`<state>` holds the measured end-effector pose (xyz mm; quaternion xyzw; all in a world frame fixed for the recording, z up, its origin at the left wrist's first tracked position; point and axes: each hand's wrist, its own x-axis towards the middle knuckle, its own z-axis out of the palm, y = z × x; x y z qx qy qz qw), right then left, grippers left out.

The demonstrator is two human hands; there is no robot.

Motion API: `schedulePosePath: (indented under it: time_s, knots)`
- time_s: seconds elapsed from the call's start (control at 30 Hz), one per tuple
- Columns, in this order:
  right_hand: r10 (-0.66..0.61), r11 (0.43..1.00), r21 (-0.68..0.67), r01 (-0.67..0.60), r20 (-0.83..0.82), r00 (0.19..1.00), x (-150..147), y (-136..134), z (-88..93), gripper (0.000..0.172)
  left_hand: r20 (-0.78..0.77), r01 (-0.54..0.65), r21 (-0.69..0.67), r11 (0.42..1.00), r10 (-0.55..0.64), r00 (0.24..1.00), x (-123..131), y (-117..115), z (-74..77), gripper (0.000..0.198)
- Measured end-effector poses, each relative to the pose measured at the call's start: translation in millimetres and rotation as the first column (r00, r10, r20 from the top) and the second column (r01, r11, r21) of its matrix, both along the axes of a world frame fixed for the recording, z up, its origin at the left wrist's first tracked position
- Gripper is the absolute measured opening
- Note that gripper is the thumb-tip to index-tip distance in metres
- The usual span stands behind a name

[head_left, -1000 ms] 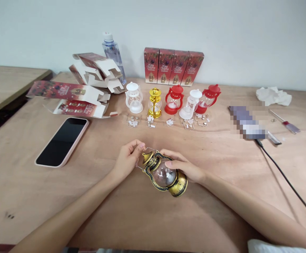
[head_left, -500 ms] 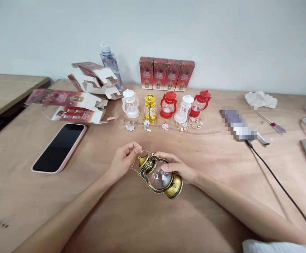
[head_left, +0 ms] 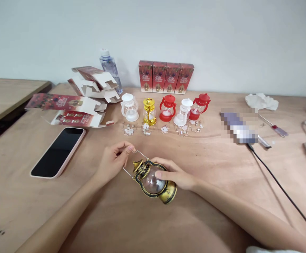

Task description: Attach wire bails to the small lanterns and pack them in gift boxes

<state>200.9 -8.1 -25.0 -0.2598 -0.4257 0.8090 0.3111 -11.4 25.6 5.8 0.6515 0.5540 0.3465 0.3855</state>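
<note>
A small gold and black lantern [head_left: 153,181] with a clear globe lies tilted in my right hand [head_left: 175,172], its top pointing left. My right fingers and thumb wrap round the globe. My left hand [head_left: 117,160] pinches the thin wire handle [head_left: 142,153], which stands out from the lantern's top with both ends at the side frame. Behind them stands a row of small lanterns: a white one [head_left: 129,109], a gold one [head_left: 149,112], a red one [head_left: 168,108], another white one [head_left: 183,113] and another red one [head_left: 200,107].
Wire handles with button cells and small white pieces [head_left: 146,129] lie before the row. Red boxes [head_left: 159,78] stand at the wall. Opened boxes [head_left: 68,103], a water bottle [head_left: 111,70] and a phone [head_left: 59,153] are left. Right are a cabled phone [head_left: 238,126], a screwdriver [head_left: 276,129] and crumpled tissue [head_left: 261,102].
My left hand has moved left with the wire handle, which now extends farther from the lantern's top. The lantern and my right hand have shifted slightly left and down in view.
</note>
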Motion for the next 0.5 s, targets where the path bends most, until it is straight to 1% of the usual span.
schedulePosePath:
  time_s: [0.07, 0.1, 0.13, 0.17, 0.2, 0.23, 0.27, 0.33, 0.37, 0.43, 0.5]
  knots:
    - [-0.024, 0.997, 0.070, 0.024, -0.004, 1.000, -1.5, -1.8, -0.5, 0.046, -0.136, 0.019, 0.182, 0.983, 0.006, 0.991, -4.9, -1.0, 15.7, 0.029]
    - [-0.045, 0.994, 0.098, 0.047, -0.016, 0.999, -1.7, -2.3, -1.4, 0.048, -0.212, 0.056, 0.298, 0.953, 0.009, 0.977, -6.0, -4.1, 23.8, 0.026]
    - [-0.074, 0.989, 0.128, 0.077, -0.028, 0.997, -1.4, -2.4, -2.7, 0.051, -0.291, 0.128, 0.422, 0.897, 0.000, 0.957, -5.8, -9.2, 31.2, 0.022]
    - [-0.113, 0.980, 0.162, 0.118, -0.039, 0.993, -0.7, -2.1, -4.1, 0.053, -0.367, 0.223, 0.527, 0.820, -0.018, 0.930, -4.2, -16.2, 37.1, 0.019]
    - [-0.165, 0.964, 0.204, 0.171, -0.049, 0.985, 0.4, -1.4, -5.4, 0.054, -0.441, 0.332, 0.588, 0.737, -0.052, 0.896, -1.3, -24.8, 41.1, 0.016]
    - [-0.221, 0.941, 0.250, 0.229, -0.058, 0.974, 1.7, -0.4, -6.5, 0.056, -0.502, 0.446, 0.615, 0.650, -0.112, 0.857, 2.5, -34.4, 42.8, 0.018]
    - [-0.278, 0.912, 0.295, 0.284, -0.063, 0.959, 3.2, 0.7, -7.4, 0.057, -0.531, 0.497, 0.608, 0.619, -0.148, 0.834, 6.3, -44.1, 42.2, 0.022]
    - [-0.382, 0.855, 0.358, 0.374, -0.053, 0.923, 6.1, 3.3, -8.2, 0.058, -0.568, 0.553, 0.602, 0.576, -0.178, 0.804, 10.4, -59.6, 35.8, 0.032]
    - [-0.431, 0.827, 0.381, 0.413, -0.043, 0.902, 7.2, 4.5, -8.2, 0.058, -0.606, 0.598, 0.597, 0.535, -0.188, 0.773, 9.0, -63.2, 31.5, 0.038]
    - [-0.523, 0.768, 0.419, 0.484, -0.025, 0.852, 8.6, 6.4, -8.2, 0.054, -0.671, 0.658, 0.577, 0.484, -0.179, 0.720, -2.4, -58.4, 25.0, 0.045]
    - [-0.592, 0.708, 0.461, 0.535, -0.026, 0.806, 9.0, 7.1, -8.8, 0.048, -0.719, 0.688, 0.578, 0.439, -0.126, 0.684, -22.6, -37.1, 26.0, 0.045]
